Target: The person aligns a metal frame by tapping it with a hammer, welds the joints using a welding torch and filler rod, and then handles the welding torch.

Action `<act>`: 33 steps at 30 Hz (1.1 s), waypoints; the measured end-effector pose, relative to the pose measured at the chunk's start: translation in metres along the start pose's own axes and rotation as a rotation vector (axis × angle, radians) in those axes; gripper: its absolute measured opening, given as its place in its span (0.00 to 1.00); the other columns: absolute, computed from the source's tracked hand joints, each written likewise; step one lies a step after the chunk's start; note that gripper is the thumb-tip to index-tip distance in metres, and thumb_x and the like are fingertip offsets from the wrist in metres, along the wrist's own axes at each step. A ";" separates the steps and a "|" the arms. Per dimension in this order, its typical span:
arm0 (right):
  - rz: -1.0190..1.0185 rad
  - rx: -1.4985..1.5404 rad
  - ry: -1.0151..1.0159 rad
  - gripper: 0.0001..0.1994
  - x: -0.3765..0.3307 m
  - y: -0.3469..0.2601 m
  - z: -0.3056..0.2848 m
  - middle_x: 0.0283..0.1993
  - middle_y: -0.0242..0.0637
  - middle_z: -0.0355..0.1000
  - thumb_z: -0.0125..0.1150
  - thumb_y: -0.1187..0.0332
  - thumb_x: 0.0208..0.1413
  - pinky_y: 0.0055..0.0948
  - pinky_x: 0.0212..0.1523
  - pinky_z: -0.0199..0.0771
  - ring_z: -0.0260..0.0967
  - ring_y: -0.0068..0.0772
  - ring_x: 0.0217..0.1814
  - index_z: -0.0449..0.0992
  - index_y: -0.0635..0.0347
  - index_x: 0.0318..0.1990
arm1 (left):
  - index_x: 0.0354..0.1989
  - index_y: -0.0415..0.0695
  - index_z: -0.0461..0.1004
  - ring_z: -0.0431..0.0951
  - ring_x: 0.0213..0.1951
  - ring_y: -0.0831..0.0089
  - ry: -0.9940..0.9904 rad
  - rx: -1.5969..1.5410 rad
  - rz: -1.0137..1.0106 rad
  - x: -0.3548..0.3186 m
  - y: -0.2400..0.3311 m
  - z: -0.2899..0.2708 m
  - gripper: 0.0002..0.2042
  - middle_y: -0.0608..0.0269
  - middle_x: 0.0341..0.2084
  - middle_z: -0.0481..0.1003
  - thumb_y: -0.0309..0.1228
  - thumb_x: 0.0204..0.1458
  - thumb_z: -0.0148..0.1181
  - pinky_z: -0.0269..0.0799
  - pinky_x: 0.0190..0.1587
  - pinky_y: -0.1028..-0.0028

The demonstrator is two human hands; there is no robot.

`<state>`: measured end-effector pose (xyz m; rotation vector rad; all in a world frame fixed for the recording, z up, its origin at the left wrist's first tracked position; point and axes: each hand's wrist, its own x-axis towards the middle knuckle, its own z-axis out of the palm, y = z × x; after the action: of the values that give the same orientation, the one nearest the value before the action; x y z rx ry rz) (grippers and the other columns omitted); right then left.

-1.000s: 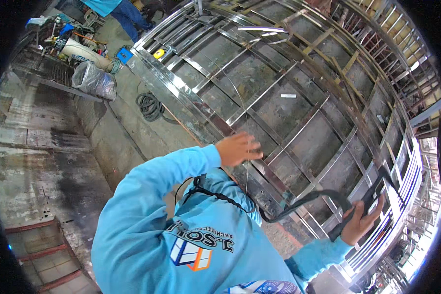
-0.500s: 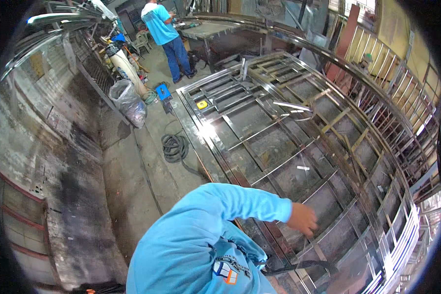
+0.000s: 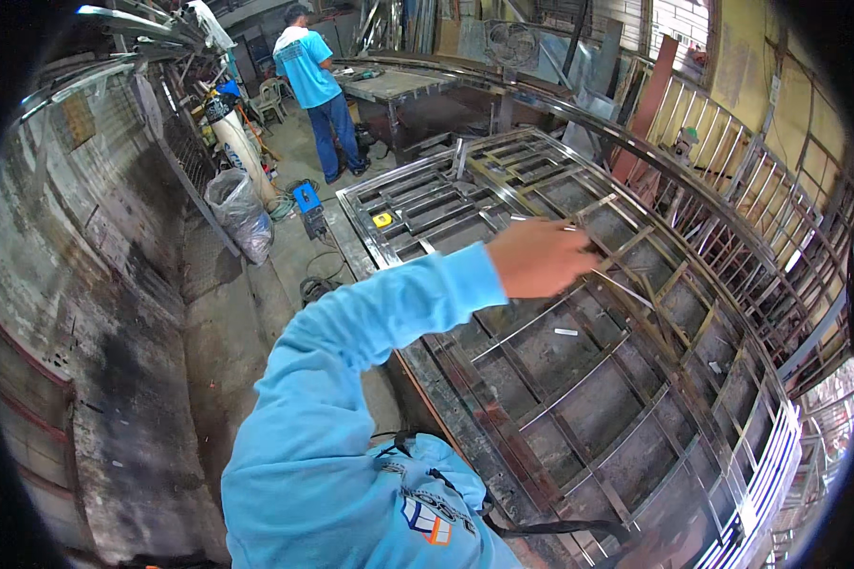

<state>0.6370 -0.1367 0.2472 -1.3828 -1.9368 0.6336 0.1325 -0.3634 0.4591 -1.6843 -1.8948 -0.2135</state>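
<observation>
Left hand reaches over the metal frame, fingers bent; blur keeps me from telling what it grips. Right hand cannot be clearly made out, its state likewise. Frame lies flat ahead; black cable crosses its near end, thin rod shows beside the left fingertips, yellow tape measure sits far left.

Daylight shows at the upper-right window; left side dimmer. Glare whitens metal bars (lower right). Left hand slightly blurred; fisheye distortion bows edges.
</observation>
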 end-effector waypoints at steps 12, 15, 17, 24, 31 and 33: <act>-0.221 0.601 -0.606 0.37 -0.092 -0.175 0.137 0.55 0.45 0.69 0.56 0.78 0.60 0.28 0.17 0.69 0.66 0.28 0.21 0.54 0.49 0.77 | 0.61 0.50 0.76 0.82 0.41 0.45 -0.313 -0.282 -1.100 -0.367 0.026 0.003 0.20 0.47 0.38 0.82 0.30 0.58 0.57 0.78 0.43 0.49; -0.105 0.181 -1.137 0.36 -0.133 -0.289 0.130 0.63 0.49 0.66 0.59 0.75 0.59 0.34 0.35 0.80 0.76 0.38 0.41 0.54 0.55 0.76 | 0.60 0.49 0.78 0.82 0.39 0.43 -0.310 -0.409 -1.289 -0.452 0.059 0.003 0.19 0.46 0.37 0.82 0.31 0.59 0.57 0.78 0.43 0.51; -0.736 0.128 -0.972 0.37 -0.164 -0.282 0.179 0.69 0.53 0.62 0.61 0.74 0.57 0.46 0.61 0.74 0.69 0.48 0.65 0.54 0.60 0.75 | 0.61 0.49 0.77 0.82 0.39 0.43 -0.223 -0.490 -1.378 -0.488 0.073 -0.012 0.20 0.45 0.38 0.82 0.31 0.60 0.56 0.77 0.43 0.50; -0.566 0.281 -1.254 0.41 -0.302 -0.426 0.227 0.74 0.52 0.58 0.67 0.61 0.55 0.56 0.72 0.59 0.58 0.54 0.76 0.54 0.60 0.75 | 0.54 0.41 0.80 0.84 0.36 0.49 0.240 -0.667 -1.722 -0.590 0.063 -0.040 0.16 0.42 0.35 0.82 0.34 0.63 0.55 0.77 0.41 0.57; -0.739 0.199 -1.217 0.40 -0.342 -0.479 0.261 0.75 0.52 0.57 0.65 0.63 0.57 0.58 0.71 0.59 0.58 0.55 0.76 0.54 0.61 0.74 | 0.49 0.40 0.80 0.75 0.29 0.74 0.328 -0.794 -1.756 -0.652 -0.009 -0.065 0.13 0.65 0.24 0.75 0.34 0.65 0.53 0.72 0.35 0.68; -0.570 0.281 -1.232 0.39 -0.355 -0.491 0.265 0.75 0.51 0.57 0.64 0.64 0.57 0.59 0.72 0.59 0.58 0.56 0.76 0.54 0.60 0.74 | 0.54 0.42 0.80 0.74 0.32 0.76 0.285 -0.775 -1.743 -0.658 -0.028 -0.074 0.15 0.67 0.26 0.74 0.34 0.67 0.53 0.72 0.36 0.71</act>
<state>0.2092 -0.6329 0.3373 -0.1012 -2.7829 1.5911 0.1468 -0.9661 0.1839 0.2547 -2.5789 -1.8262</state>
